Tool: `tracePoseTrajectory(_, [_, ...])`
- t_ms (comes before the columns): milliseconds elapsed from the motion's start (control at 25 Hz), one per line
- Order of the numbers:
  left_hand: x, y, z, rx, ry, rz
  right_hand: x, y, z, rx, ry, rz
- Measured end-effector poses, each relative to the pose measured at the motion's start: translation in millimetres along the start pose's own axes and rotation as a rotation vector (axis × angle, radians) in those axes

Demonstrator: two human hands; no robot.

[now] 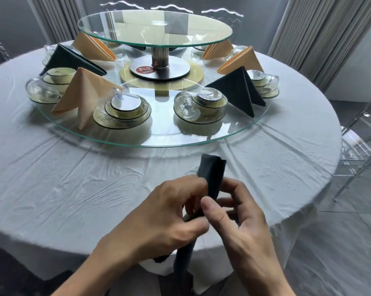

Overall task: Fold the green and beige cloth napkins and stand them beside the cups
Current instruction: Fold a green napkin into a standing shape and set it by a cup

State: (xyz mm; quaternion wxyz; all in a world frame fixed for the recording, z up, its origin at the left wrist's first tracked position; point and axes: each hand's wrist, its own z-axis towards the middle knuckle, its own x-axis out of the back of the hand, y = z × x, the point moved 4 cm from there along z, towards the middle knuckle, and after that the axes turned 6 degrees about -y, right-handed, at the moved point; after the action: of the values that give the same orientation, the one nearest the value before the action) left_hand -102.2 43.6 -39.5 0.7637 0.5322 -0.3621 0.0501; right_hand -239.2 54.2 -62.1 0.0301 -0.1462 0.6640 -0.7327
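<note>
Fingers [188,189] of both hands pinch the green napkin [212,176] between them.

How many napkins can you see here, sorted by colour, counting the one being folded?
Beige, standing: 4, such as the nearest one.
Dark green, standing: 2, such as the one on the right.
Dark green, held in both hands: 1.
Total: 7 napkins plainly visible.

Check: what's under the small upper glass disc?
Under the upper glass disc: a steel post on a round metal base bearing a red sticker. The sticker's number is partly hidden.
</note>
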Motion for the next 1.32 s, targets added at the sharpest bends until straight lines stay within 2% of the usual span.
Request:
tracePoseTrajectory(80, [-7, 10, -2, -0.073, 0.009, 0.017, 0, -5, 0, 0.043, 0.034, 0.164])
tracePoseTrajectory(160, [-10, 4, -7, -0.034, 0.021, -0.089, 3, -3, 4, 0.036, 0.042, 0.312])
tracePoseTrajectory(240, [-3, -1, -13, -0.023, 0.170, -0.134, 11, 3, 8, -0.004, 0.021, 0.340])
tracePoseTrajectory(320, [16, -3, -21, -0.075, 0.415, 0.121, 24, 3, 13, 0.005, -0.031, 0.228])
tracePoseTrajectory(360, [24, -4, -23, -0.072, 0.458, 0.284, 31, 1, 17, 0.010, -0.090, 0.161])
tracePoseTrajectory(400, [30, -11, -24, -0.040, 0.419, 0.390, 38, -1, 22, -0.001, -0.168, 0.119])
tracePoseTrajectory(440, [34, -18, -24, 0.014, 0.319, 0.356, 44, -3, 27, -0.019, -0.255, 0.109])
tracePoseTrajectory(480, [36, -24, -24, 0.094, 0.191, 0.152, 48, -6, 34, -0.045, -0.339, 0.119])
tracePoseTrajectory(560, [33, -31, -23, 0.201, 0.055, -0.427, 50, -13, 48, -0.099, -0.461, 0.185])
tracePoseTrajectory(600, [30, -36, -23, 0.259, 0.080, -0.544, 48, -13, 57, -0.124, -0.478, 0.203])
tracePoseTrajectory(640, [27, -44, -23, 0.333, 0.130, -0.554, 45, -8, 67, -0.123, -0.459, 0.158])
tracePoseTrajectory(680, [24, -53, -23, 0.393, 0.190, -0.534, 42, -1, 77, -0.092, -0.403, -0.001])
tracePoseTrajectory(760, [20, -71, -27, 0.472, 0.321, -0.355, 35, 17, 91, -0.029, -0.222, -0.485])
tracePoseTrajectory(800, [20, -81, -29, 0.492, 0.361, -0.090, 27, 23, 91, 0.006, -0.121, -0.664])
tracePoseTrajectory(840, [19, -88, -31, 0.475, 0.401, 0.236, 14, 27, 86, 0.036, -0.054, -0.742])
tracePoseTrajectory(880, [15, -91, -32, 0.405, 0.404, 0.465, -3, 30, 80, 0.070, -0.039, -0.753])
tracePoseTrajectory(920, [8, -97, -31, 0.316, 0.368, 0.562, -22, 32, 74, 0.115, -0.063, -0.754])
tracePoseTrajectory(1000, [-9, -113, -30, 0.190, 0.235, 0.593, -57, 44, 65, 0.173, -0.142, -0.887])
tracePoseTrajectory(1080, [-18, -123, -34, 0.157, 0.167, 0.635, -68, 62, 66, 0.096, -0.202, -1.022])
tracePoseTrajectory(1240, [-20, -126, -42, 0.176, 0.127, 0.721, -31, 81, 59, -0.003, -0.220, -1.224])
tracePoseTrajectory(1320, [-20, -126, -42, 0.186, 0.118, 0.730, -2, 88, 53, -0.108, -0.250, -1.233])
